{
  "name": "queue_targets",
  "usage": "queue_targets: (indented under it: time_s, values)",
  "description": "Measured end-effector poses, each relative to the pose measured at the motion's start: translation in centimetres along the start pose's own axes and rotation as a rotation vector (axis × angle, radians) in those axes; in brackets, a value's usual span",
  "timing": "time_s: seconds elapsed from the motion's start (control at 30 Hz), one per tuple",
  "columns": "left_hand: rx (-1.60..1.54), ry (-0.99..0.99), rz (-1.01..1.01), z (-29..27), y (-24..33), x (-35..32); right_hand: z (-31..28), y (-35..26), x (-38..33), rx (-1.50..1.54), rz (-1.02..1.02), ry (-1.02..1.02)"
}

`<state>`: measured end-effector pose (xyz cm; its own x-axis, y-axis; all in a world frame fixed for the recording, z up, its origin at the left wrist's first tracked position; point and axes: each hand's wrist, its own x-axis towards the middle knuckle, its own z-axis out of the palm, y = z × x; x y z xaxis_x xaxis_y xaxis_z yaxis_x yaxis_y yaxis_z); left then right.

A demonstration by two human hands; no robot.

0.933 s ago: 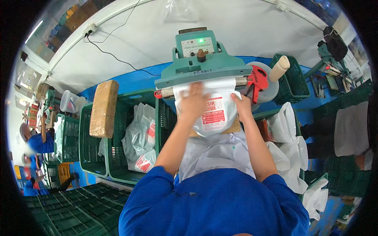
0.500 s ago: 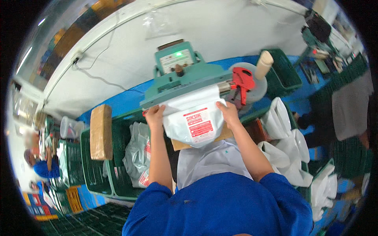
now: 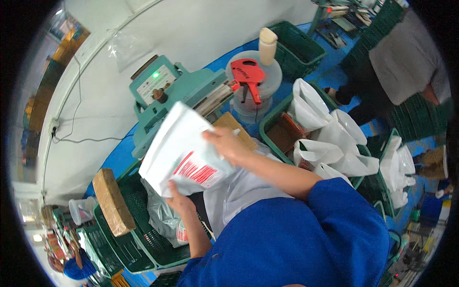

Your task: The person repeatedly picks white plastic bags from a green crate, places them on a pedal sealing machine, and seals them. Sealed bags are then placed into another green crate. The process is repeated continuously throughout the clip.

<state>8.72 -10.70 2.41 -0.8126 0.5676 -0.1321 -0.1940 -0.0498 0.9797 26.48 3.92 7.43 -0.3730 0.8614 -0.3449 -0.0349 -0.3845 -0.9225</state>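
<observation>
A white plastic bag (image 3: 167,138) with a red printed panel is held tilted between my two hands. My left hand (image 3: 180,200) pinches its lower left edge, thumb on top. Across the front of the bag's right side lies my right hand (image 3: 227,143), fingers closed on it. Just behind stands a green bench-top heat sealer (image 3: 158,86) with a lit green light and a knob. The bag is apart from the sealer's long bar and overlaps part of it in view. A brown cardboard piece (image 3: 236,131) shows beyond my right hand.
At left, a green crate (image 3: 158,260) holds grey-white printed bags (image 3: 165,215); a brown taped box (image 3: 114,201) rests across the crates. Right, another crate (image 3: 267,138) holds several open white bags (image 3: 334,134). A red trigger-handled tool (image 3: 247,74) lies on a round tub (image 3: 272,79). Other people work nearby.
The bag has come away from the sealer bar and tilted, moving left and toward me. My right hand has shifted from its upper corner onto its front. The view has turned.
</observation>
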Motion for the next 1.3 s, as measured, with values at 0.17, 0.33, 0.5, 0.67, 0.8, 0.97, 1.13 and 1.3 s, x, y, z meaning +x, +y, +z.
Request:
queue_targets:
  time_s: [0.17,0.33,0.5,0.67,0.8,0.97,1.13,1.3]
  values:
    - [0.23,0.334,0.294,-5.0,8.8,0.6,6.3,-3.2,-5.2,0.219,-0.151,-0.278]
    - [0.371,0.459,0.504,-9.2,19.9,2.3,8.6,-4.1,-8.1,-0.081,-0.354,-0.682]
    - [1.68,0.407,0.319,-8.0,20.7,4.9,0.3,-0.5,-8.8,-0.217,-0.562,-0.637]
    - [0.829,-0.394,0.842,2.9,11.1,2.5,-15.8,0.9,-11.5,-0.761,-0.348,-0.101]
    - [0.99,-1.273,0.787,15.0,0.4,-8.5,-24.3,0.8,-14.5,-1.008,-0.29,0.041]
    - [0.968,-1.59,1.378,23.3,-8.6,-19.6,-28.3,4.0,-16.8,-1.303,-0.065,-0.178]
    - [1.004,-1.596,1.427,22.6,-9.4,-17.7,-32.5,7.1,-19.7,-1.595,-0.019,-0.103]
    - [0.854,-1.709,1.291,22.0,-6.3,-15.1,-33.6,5.4,-23.2,-1.818,-0.099,0.024]
